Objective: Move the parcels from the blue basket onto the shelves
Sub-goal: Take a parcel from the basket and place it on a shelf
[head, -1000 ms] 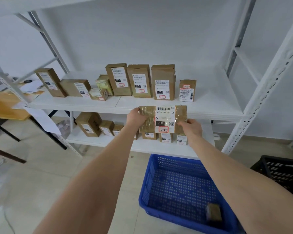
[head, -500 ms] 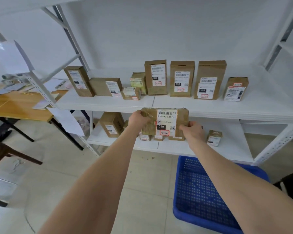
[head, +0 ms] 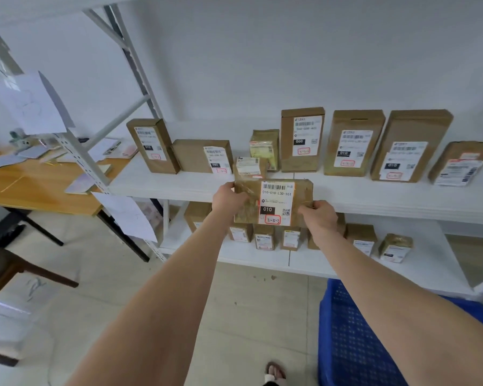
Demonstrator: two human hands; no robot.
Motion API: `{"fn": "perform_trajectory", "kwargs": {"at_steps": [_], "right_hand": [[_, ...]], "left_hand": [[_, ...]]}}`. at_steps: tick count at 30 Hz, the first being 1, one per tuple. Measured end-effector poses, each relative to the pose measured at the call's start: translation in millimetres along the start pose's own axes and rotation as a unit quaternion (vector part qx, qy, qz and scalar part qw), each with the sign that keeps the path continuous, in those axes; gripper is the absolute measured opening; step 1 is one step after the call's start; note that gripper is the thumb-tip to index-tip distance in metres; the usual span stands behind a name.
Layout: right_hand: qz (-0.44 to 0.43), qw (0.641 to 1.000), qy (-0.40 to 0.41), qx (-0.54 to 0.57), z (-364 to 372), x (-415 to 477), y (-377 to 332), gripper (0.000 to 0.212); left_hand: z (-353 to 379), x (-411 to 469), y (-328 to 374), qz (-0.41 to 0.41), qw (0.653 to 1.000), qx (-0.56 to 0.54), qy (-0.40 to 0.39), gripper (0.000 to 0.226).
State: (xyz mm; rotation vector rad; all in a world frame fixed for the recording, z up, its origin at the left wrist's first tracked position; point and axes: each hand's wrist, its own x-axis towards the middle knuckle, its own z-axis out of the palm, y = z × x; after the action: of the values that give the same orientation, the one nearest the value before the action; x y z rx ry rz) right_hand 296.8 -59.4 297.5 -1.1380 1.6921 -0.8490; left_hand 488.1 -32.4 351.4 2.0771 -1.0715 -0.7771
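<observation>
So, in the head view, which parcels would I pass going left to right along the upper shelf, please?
Leftmost tall box, low wide box, tall 060 box, slot-topped box, largest box, crumpled end parcel.

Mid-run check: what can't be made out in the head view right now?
Head view:
- blue basket: mostly hidden by the right forearm and the frame edge; contents unknown.
- lower-shelf parcels: tops hidden behind the held parcel.
- red codes on upper-shelf parcels: too blurred to read.
</observation>
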Motion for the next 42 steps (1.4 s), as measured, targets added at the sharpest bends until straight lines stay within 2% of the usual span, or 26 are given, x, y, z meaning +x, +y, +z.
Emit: {"fn": "perform_trajectory", "kwargs": {"at_steps": [8,13,16,20,22,27,34,39,42], "right_hand": [[0.024,0.999,0.027,0.011,60.9,42.7,-42.5,0.017],[0.014,0.999,0.029,0.003,83.8,48.9,-62.8,0.006],[0.013,0.999,0.039,-0.006,101.6,46.8,-67.6,0.007],[0.017,0.998,0.051,-0.015,131.3,39.3,-70.8,0.020],[0.016,0.998,0.064,-0.022,147.9,31.4,-74.6,0.020],[-0.015,0.995,0.086,-0.051,195.1,13.8,-88.4,0.016],[-0.052,0.993,0.075,-0.069,249.6,10.2,-103.3,0.026],[-0.073,0.990,0.065,-0.102,267.1,12.0,-105.1,0.008],[-0.085,0.988,0.059,-0.116,271.4,13.2,-105.7,0.013]], "left_hand": [[-31.9,86.7,3.5,-0.005,1.000,-0.010,-0.003,0.044],[-55.4,118.8,5.8,0.003,1.000,-0.006,0.001,0.038],[-66.8,136.3,2.9,0.008,1.000,0.015,0.007,0.035],[-83.8,158.9,-11.3,0.013,0.999,0.045,0.003,0.049],[-95.4,169.0,-19.2,0.021,0.998,0.066,0.001,0.048],[-127.9,192.4,-40.2,0.026,0.995,0.093,0.010,0.038],[-155.1,218.0,-73.5,0.020,0.996,0.084,0.020,0.040],[-159.7,227.8,-89.0,0.009,0.997,0.079,0.015,0.036],[-157.6,232.8,-96.0,0.001,0.997,0.075,0.003,0.036]]}}
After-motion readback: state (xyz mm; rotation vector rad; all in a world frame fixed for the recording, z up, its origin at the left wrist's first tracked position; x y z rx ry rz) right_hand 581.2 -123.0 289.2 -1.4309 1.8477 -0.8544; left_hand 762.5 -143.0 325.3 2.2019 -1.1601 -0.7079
